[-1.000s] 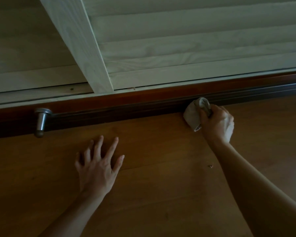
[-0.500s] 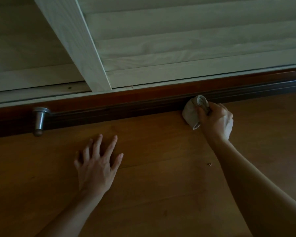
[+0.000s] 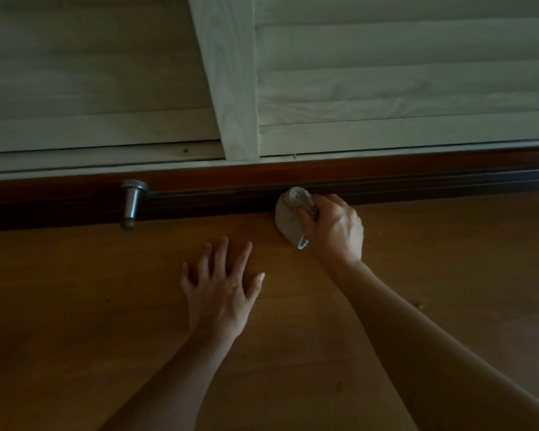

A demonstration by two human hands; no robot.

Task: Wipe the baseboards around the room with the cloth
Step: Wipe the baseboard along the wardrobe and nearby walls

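Two hands: right hand [image 3: 333, 231] grips cloth [image 3: 288, 219] against baseboard [image 3: 218, 200]; left hand [image 3: 221, 290] lies spread flat on floor [image 3: 75, 321].

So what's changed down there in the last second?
The right hand slid the cloth leftward along the baseboard, closer to the metal doorstop. It still grips the cloth, and the left hand stayed spread on the floor.
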